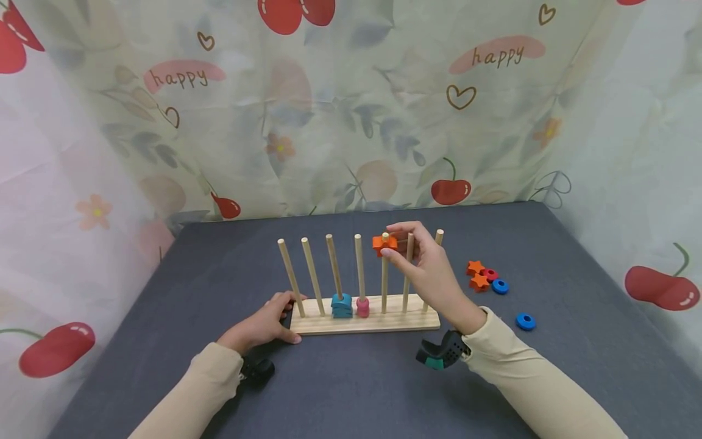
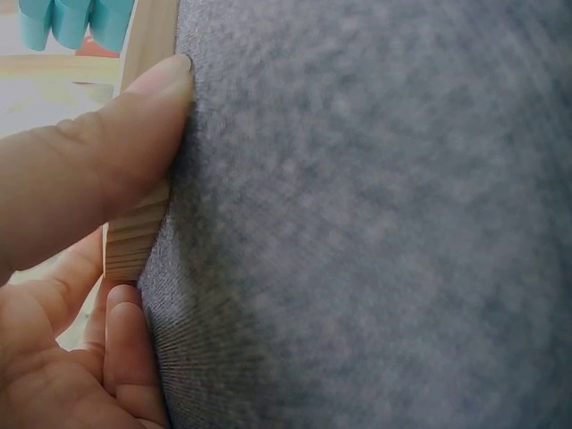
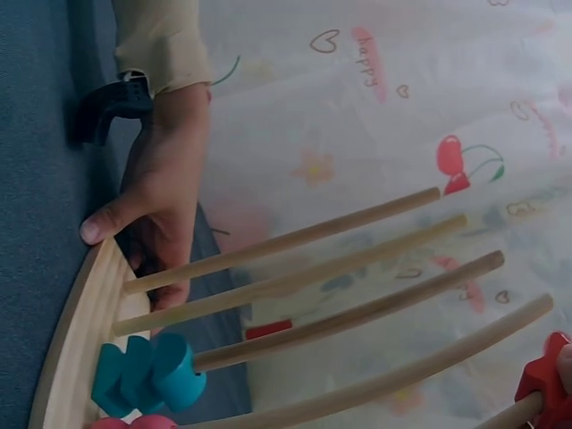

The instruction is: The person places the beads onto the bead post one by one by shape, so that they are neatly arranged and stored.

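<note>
A wooden board with upright pegs (image 1: 364, 324) stands on the dark table. My left hand (image 1: 267, 321) grips its left end, the thumb along the front edge and the other fingers round the end and behind. My right hand (image 1: 430, 271) pinches an orange star-shaped bead (image 1: 378, 244) at the top of the third peg from the right; the peg tip shows through it. Stacked blue beads (image 1: 342, 306) sit low on the third peg from the left. Pink beads (image 1: 362, 307) sit at the foot of the middle peg, partly seen in the right wrist view.
To the right of the board lie two orange stars (image 1: 479, 282), a red bead (image 1: 490, 275) and a blue ring (image 1: 500, 286). Another blue ring (image 1: 525, 322) lies nearer the front. A printed curtain (image 1: 329, 177) hangs behind the table and along its sides.
</note>
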`<move>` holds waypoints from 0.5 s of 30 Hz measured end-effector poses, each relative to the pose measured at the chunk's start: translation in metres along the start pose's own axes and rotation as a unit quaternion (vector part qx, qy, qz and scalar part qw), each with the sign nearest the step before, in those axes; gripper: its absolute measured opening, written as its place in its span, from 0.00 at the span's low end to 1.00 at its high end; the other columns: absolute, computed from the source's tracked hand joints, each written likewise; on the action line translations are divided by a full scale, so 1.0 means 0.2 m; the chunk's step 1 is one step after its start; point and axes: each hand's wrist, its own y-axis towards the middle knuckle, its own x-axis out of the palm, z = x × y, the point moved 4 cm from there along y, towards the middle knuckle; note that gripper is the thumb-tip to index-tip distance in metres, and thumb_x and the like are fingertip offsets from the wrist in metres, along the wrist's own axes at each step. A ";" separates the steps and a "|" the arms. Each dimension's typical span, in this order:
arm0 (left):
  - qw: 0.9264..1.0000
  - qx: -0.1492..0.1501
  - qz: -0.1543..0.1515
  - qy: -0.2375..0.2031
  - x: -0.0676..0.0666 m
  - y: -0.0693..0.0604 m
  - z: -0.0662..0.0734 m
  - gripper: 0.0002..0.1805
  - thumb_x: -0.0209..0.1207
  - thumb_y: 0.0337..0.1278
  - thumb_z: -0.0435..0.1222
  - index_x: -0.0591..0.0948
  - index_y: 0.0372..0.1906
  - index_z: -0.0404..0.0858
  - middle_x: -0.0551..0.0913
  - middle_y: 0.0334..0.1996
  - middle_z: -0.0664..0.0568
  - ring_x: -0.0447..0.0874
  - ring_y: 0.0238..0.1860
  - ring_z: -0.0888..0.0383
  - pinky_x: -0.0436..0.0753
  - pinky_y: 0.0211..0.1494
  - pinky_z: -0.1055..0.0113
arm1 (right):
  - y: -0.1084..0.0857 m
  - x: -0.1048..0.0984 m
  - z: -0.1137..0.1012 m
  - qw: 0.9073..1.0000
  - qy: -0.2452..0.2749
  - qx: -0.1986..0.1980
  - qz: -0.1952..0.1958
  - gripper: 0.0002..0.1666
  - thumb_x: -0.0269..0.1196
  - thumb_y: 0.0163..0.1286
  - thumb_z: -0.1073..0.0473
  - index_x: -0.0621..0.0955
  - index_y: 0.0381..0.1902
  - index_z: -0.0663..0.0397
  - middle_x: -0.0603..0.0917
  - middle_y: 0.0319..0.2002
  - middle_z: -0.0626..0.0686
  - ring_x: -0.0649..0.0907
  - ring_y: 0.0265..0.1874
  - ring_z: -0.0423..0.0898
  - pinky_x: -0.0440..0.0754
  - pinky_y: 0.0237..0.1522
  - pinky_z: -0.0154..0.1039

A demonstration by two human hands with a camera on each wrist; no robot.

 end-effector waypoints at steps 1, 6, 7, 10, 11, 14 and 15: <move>1.000 0.001 0.000 0.000 0.00 0.00 0.00 0.42 0.76 0.38 0.32 0.69 0.64 0.43 0.64 0.60 0.40 0.60 0.63 0.42 0.62 0.66 0.41 | 0.00 0.00 0.01 1.000 0.005 0.003 0.000 0.24 0.65 0.66 0.56 0.73 0.58 0.52 0.78 0.46 0.51 0.72 0.31 0.48 0.70 0.32 0.34; 1.000 0.004 0.000 0.000 0.00 0.00 0.00 0.42 0.76 0.38 0.32 0.69 0.64 0.43 0.64 0.60 0.40 0.60 0.62 0.43 0.61 0.66 0.41 | -0.03 0.03 0.06 0.999 0.024 0.028 -0.011 0.26 0.65 0.67 0.54 0.71 0.59 0.53 0.77 0.47 0.52 0.75 0.39 0.46 0.73 0.39 0.33; 1.000 0.004 -0.001 -0.001 0.00 0.00 -0.01 0.42 0.76 0.38 0.32 0.69 0.64 0.42 0.64 0.60 0.40 0.60 0.63 0.43 0.61 0.66 0.41 | -0.03 0.03 0.07 0.999 0.026 0.033 -0.014 0.26 0.65 0.66 0.53 0.71 0.59 0.52 0.78 0.48 0.52 0.76 0.41 0.46 0.73 0.40 0.33; 1.000 0.004 -0.002 -0.002 0.00 0.00 -0.01 0.42 0.76 0.38 0.32 0.69 0.64 0.43 0.64 0.59 0.41 0.59 0.63 0.43 0.61 0.66 0.41 | -0.05 0.05 0.11 0.998 0.028 0.048 -0.022 0.25 0.65 0.66 0.53 0.71 0.58 0.52 0.79 0.50 0.52 0.78 0.45 0.46 0.76 0.45 0.36; 1.000 0.004 -0.003 -0.002 0.00 0.00 -0.01 0.42 0.76 0.38 0.32 0.69 0.64 0.42 0.64 0.60 0.41 0.59 0.63 0.43 0.61 0.66 0.41 | -0.06 0.06 0.13 0.998 0.027 0.052 -0.024 0.25 0.65 0.66 0.53 0.72 0.57 0.52 0.79 0.50 0.53 0.78 0.44 0.46 0.76 0.45 0.37; 1.000 0.003 -0.004 -0.003 0.00 0.00 0.00 0.42 0.76 0.39 0.33 0.69 0.64 0.43 0.64 0.60 0.41 0.59 0.63 0.43 0.61 0.66 0.41 | -0.09 0.08 0.17 0.997 0.026 0.064 -0.031 0.24 0.65 0.66 0.53 0.72 0.56 0.53 0.80 0.50 0.54 0.78 0.43 0.48 0.77 0.47 0.42; 1.000 0.003 -0.005 -0.003 0.00 0.00 0.00 0.42 0.76 0.39 0.33 0.69 0.64 0.43 0.64 0.60 0.41 0.59 0.63 0.43 0.61 0.66 0.41 | -0.10 0.09 0.18 0.997 0.024 0.069 -0.033 0.23 0.65 0.66 0.53 0.73 0.55 0.53 0.80 0.50 0.54 0.78 0.42 0.48 0.76 0.47 0.43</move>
